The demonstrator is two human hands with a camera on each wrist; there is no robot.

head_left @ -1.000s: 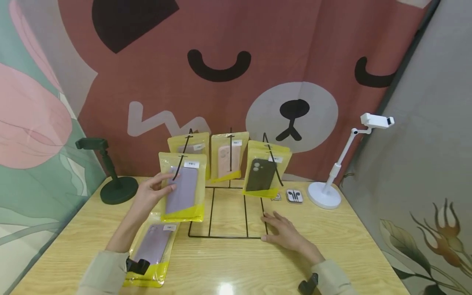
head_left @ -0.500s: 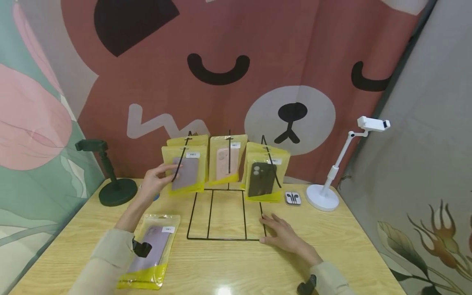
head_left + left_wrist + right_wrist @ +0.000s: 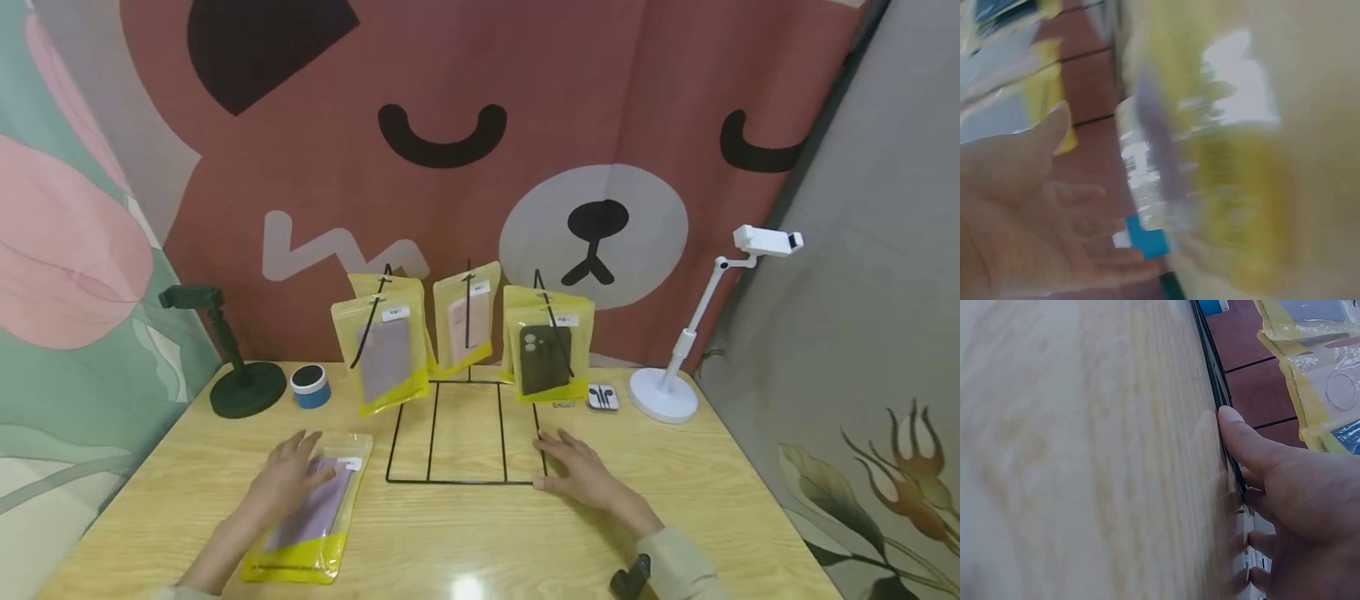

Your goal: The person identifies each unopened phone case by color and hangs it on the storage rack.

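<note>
My left hand [image 3: 281, 483] hovers with loosely spread fingers over a yellow-edged packet [image 3: 296, 560] lying on the table, a lavender phone case inside it. In the left wrist view that packet [image 3: 1229, 187] is blurred, and the palm holds nothing. My right hand [image 3: 588, 479] rests at the front right corner of the black wire rack [image 3: 465, 482], thumb and fingertips touching its base; the right wrist view shows the thumb along the wire. From the rack's hooks hang a lavender case packet [image 3: 385, 358], a pink case packet [image 3: 468, 333] and a black case packet [image 3: 546, 358], with more packets behind.
A dark green phone stand [image 3: 247, 390] and a blue-and-white round tub [image 3: 311, 387] stand back left. At back right are a white phone stand [image 3: 663, 395] and a small box of earphones [image 3: 603, 397]. A patterned curtain [image 3: 442, 217] hangs behind the table.
My left hand has let go of the lavender case packet, which now hangs further back on the left hook, and has moved down over the table packet. The right hand stays at the rack.
</note>
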